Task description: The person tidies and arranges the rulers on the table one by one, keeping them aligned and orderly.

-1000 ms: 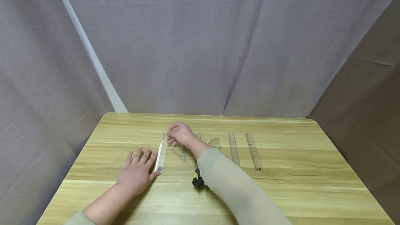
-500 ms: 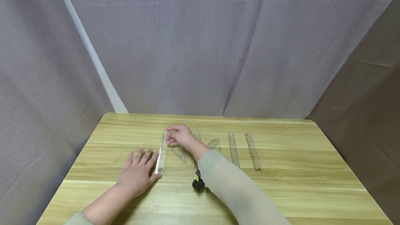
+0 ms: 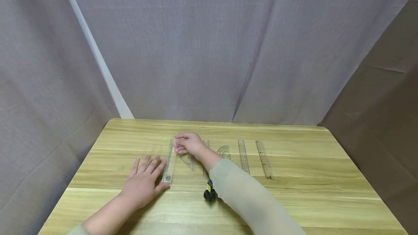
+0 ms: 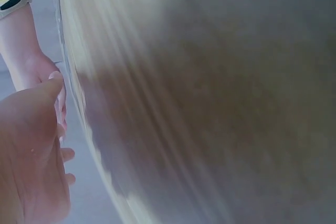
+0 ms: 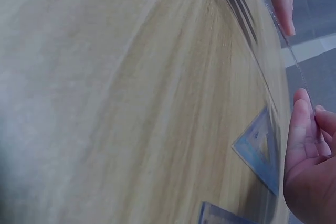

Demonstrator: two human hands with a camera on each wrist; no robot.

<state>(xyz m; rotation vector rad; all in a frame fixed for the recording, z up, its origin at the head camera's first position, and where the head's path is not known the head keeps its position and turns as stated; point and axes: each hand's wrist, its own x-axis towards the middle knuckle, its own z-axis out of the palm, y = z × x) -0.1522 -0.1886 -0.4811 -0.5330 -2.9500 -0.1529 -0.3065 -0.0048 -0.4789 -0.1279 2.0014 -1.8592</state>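
Note:
A clear ruler (image 3: 168, 162) lies lengthwise between the two hands in the head view, left of the other measuring tools. My right hand (image 3: 190, 143) pinches its far end; the right wrist view shows the thumb and fingers of that hand (image 5: 315, 150) around the thin edge. My left hand (image 3: 143, 184) spreads its fingers beside the ruler's left edge, with the thumb at the near end and the index fingertip by the side. Just right of the ruler sits a clear set square (image 3: 188, 163), partly covered by the right hand.
Right of the set square lie a narrow ruler (image 3: 206, 143), a protractor (image 3: 224, 150) and two more clear rulers, one in the middle (image 3: 243, 157) and one farthest right (image 3: 264, 160). A black wrist device (image 3: 209, 192) sits at the right sleeve. Grey curtains (image 3: 196, 46) enclose the wooden table (image 3: 310, 191).
The ruler has shifted very slightly right and toward me, and the bright glare along its left edge has faded. My right hand has dropped a little; the left is nearly still.

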